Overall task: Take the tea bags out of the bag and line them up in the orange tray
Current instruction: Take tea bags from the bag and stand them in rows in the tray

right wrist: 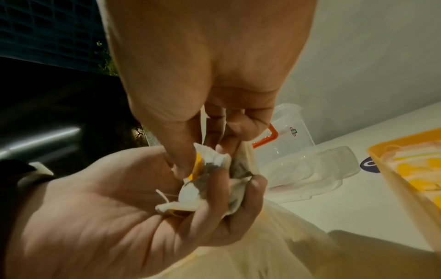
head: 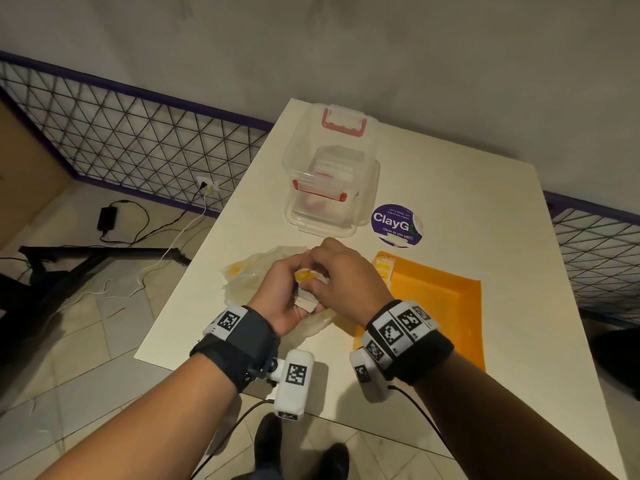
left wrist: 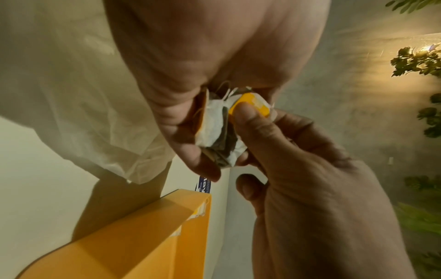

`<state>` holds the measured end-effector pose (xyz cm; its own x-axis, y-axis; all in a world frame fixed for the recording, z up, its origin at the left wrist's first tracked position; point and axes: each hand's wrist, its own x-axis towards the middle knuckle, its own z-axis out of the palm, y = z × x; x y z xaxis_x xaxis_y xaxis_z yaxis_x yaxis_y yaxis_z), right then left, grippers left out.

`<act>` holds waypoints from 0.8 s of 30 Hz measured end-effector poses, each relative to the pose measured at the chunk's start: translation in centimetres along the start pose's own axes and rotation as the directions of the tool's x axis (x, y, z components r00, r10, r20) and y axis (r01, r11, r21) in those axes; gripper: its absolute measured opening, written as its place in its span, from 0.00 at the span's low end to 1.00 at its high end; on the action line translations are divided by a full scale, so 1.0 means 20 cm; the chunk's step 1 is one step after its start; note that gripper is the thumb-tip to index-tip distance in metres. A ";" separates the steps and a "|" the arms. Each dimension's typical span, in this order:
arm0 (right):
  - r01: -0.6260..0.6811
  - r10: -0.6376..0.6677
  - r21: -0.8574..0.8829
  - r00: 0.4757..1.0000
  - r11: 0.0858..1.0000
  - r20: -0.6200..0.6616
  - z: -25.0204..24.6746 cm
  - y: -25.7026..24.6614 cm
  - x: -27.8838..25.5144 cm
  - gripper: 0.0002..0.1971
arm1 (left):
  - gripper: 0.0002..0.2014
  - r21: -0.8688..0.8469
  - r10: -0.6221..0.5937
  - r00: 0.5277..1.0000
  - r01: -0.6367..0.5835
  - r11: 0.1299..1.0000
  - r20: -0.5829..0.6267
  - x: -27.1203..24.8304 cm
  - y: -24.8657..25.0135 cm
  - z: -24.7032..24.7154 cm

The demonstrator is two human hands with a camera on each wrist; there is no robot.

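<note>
Over the crumpled clear plastic bag (head: 249,275) near the table's front, my left hand (head: 294,289) cups a small bunch of white tea bags (head: 306,303) with yellow tags. My right hand (head: 332,271) reaches into that bunch. Its thumb (left wrist: 248,117) and fingers pinch one tea bag (right wrist: 205,179) at its yellow tag. The orange tray (head: 440,299) lies just right of the hands, with a few tea bags (head: 384,268) standing at its far left corner. How many tea bags are still in the plastic bag is hidden.
A clear plastic container (head: 329,188) with red clips and its lid stands behind the hands on the white table (head: 485,202). A round purple sticker (head: 396,221) is beside it. Cables and a wire fence lie on the floor left of the table.
</note>
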<state>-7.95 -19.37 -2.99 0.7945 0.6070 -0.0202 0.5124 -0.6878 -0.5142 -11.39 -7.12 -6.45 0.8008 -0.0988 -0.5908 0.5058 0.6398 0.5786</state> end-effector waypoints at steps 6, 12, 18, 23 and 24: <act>0.026 -0.020 0.098 0.998 0.995 -0.062 -0.03 0.01 -0.01 0.03 | 0.18 -0.037 -0.008 0.999 0.009 0.999 0.034 -0.01 0.01 -0.01; -0.107 0.145 0.350 0.986 0.930 -0.082 -0.20 0.05 -0.05 0.05 | 0.21 -0.091 -0.083 0.996 0.084 0.992 0.013 -0.02 0.01 -0.03; -0.254 0.301 0.308 0.946 0.917 -0.116 -0.35 0.20 -0.10 0.02 | 0.15 -0.138 -0.092 0.995 0.096 0.986 0.041 0.03 -0.02 -0.08; -0.320 0.379 0.307 0.912 0.896 -0.156 -0.40 0.34 -0.14 0.02 | 0.17 -0.116 -0.080 0.994 0.088 0.989 0.075 0.06 -0.05 -0.12; -0.336 0.392 0.301 0.908 0.892 -0.148 -0.40 0.37 -0.14 0.02 | 0.18 -0.115 -0.082 0.994 0.090 0.989 0.075 0.07 -0.05 -0.13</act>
<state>-3.87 -29.38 0.14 0.9705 0.2227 -0.0924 0.0924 -0.6976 -0.7105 -11.62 -5.99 -9.23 0.7787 -0.2076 -0.5921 0.5355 0.7116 0.4548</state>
